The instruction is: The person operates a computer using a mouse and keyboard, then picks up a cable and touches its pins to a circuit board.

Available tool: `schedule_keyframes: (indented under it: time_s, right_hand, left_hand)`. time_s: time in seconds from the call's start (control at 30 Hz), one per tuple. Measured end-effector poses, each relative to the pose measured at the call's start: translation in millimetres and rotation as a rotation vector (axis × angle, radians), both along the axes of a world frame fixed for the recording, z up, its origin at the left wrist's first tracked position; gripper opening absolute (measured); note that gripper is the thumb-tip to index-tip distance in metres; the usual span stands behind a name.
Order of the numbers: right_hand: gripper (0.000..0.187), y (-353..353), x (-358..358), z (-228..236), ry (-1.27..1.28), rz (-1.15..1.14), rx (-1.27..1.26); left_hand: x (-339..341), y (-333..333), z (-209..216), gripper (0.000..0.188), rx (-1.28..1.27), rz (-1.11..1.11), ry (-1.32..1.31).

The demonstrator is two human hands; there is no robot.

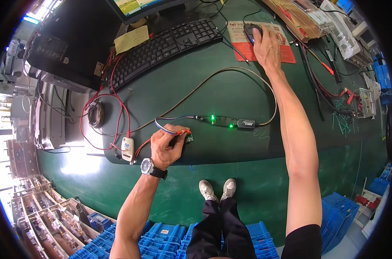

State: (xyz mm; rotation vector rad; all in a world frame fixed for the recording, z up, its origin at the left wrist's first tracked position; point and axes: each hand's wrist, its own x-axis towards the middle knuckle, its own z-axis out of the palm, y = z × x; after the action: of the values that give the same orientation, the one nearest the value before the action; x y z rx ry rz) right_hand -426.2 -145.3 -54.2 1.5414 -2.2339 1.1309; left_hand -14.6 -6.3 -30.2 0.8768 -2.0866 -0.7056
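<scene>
My left hand (165, 146) is closed in a pinch at the table's near edge. Between its fingers is a red-ended lead (178, 133), pressed against a small green circuit board (189, 137). The hand covers part of the board and lead. A grey-blue cable (159, 123) loops from there to an adapter with lit green lights (213, 118) and a black plug (246, 124). Far right, my right hand (267, 45) lies over a black computer mouse (252, 32), gripping it on a red and white printed sheet (288, 55).
A black keyboard (161, 49) and a monitor (139, 6) stand at the back, with a black computer case (70, 43) at left. Near the left edge lies a white box (127, 149) with red wires. Cables and green sticks (342, 123) lie at right. Blue crates (163, 237) are behind me.
</scene>
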Motion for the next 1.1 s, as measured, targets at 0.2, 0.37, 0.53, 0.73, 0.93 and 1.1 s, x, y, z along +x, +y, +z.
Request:
schedule_keyframes:
  time_s: [0.2, 0.37, 0.53, 0.73, 0.93, 1.1]
  right_hand:
    - [0.058, -1.2, 2.3, -1.2, 0.003, 0.001, -0.014]
    - [0.059, -2.5, -0.2, -4.8, -0.029, 0.026, -0.049]
    - [0.058, -0.8, 0.9, -1.5, 0.007, 0.005, -0.015]
    - [0.058, -0.6, 0.6, -0.1, 0.021, 0.004, -0.009]
    - [0.057, 0.1, 0.8, 1.5, 0.025, 0.011, 0.000]
    - [0.057, -0.3, 1.0, 0.7, 0.017, 0.012, -0.009]
  left_hand:
    - [1.8, 0.6, 0.9, 0.015, 0.009, 0.003, -0.003]
    - [0.8, 1.3, 1.3, 0.015, 0.011, 0.006, 0.003]
    - [0.9, 2.1, 2.5, 0.015, 0.025, 0.026, -0.022]
    - [0.0, 2.2, 0.8, 0.015, 0.013, 0.028, -0.002]
    - [0.4, 4.8, 6.6, 0.017, 0.067, 0.033, -0.036]
    - [0.9, 4.1, 5.7, 0.017, 0.045, 0.036, -0.051]
